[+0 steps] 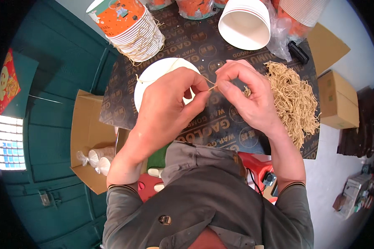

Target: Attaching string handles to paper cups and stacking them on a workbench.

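Dark printed worktop [207,118], with tan cord [212,87] held up over it, between left hand [174,103] and right hand [247,89]. Both hands pinching the cord between thumb and forefinger, tips nearly meeting, with two short strands showing in the gap; exact grip of the right impossible to tell. Probably very light, limp and soft, a little rough rather than slippery, not fragile but easily tangled. Best taken with fingertips close to an end or crossing, kept gently taut. More cord, perhaps the same length, across a white round piece [156,70] partly behind the left hand. Loose heap of strands [293,103] just right of the right hand.
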A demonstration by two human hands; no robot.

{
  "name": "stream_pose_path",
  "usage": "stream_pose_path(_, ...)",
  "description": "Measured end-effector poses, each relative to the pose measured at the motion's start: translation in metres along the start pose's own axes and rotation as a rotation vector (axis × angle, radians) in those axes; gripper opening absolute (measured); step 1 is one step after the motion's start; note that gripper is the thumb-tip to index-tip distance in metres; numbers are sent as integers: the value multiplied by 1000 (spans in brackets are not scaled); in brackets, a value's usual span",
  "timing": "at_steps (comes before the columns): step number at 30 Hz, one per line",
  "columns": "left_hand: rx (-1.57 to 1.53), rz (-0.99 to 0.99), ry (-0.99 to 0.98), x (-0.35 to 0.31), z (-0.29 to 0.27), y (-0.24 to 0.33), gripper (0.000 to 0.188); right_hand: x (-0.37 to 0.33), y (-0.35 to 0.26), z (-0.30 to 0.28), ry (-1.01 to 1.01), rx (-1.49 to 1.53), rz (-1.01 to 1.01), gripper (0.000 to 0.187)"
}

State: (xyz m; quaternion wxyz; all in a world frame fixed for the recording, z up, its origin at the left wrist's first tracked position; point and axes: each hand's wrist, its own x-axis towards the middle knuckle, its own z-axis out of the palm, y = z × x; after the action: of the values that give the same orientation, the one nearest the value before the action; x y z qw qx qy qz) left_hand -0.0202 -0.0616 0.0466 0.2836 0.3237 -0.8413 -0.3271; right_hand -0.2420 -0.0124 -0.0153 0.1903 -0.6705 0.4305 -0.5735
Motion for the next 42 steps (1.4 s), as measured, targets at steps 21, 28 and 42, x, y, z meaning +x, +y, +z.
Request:
stream_pose_path(21, 150, -259, 206, -36, 19, -28, 24, -15, 18, 8, 166, -243, -18, 12)
stream_pose_path(28, -69, -228, 276, -38, 14, -39, 27, -17, 15, 22, 177, -165, -63, 11)
stream_pose_path(42, -73, -173, 252, -34, 18, -36, 28, -19, 11, 33, 186, -197, -158, 13)
